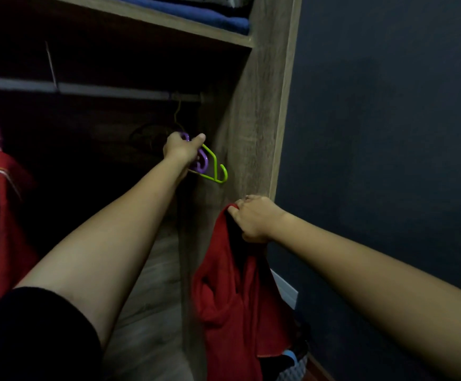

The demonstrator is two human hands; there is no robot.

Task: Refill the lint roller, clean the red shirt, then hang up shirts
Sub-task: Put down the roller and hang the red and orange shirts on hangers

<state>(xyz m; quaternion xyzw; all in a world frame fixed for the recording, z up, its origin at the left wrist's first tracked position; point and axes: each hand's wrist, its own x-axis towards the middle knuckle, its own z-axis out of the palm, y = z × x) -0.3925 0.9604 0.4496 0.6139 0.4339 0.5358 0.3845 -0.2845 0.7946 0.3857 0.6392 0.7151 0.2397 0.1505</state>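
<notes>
Gripping a red shirt (232, 298) at its top edge, the right hand (254, 218) sits near and to the right, fingers curled tight into the bunched cloth, which hangs straight down below the fist. Farther in, the left hand (181, 151) reaches inside a wooden wardrobe (251, 119), fingers wrapped round a green hanger (215, 167) and a purple hanger (200, 160) together, thumb lifted. Both hangers jut out right of the knuckles. A thin green hook rises to the clothes rail (86, 89) above. Another red garment (1, 215) hangs at far left. Folded blue fabric (210, 15) lies on the top shelf.
</notes>
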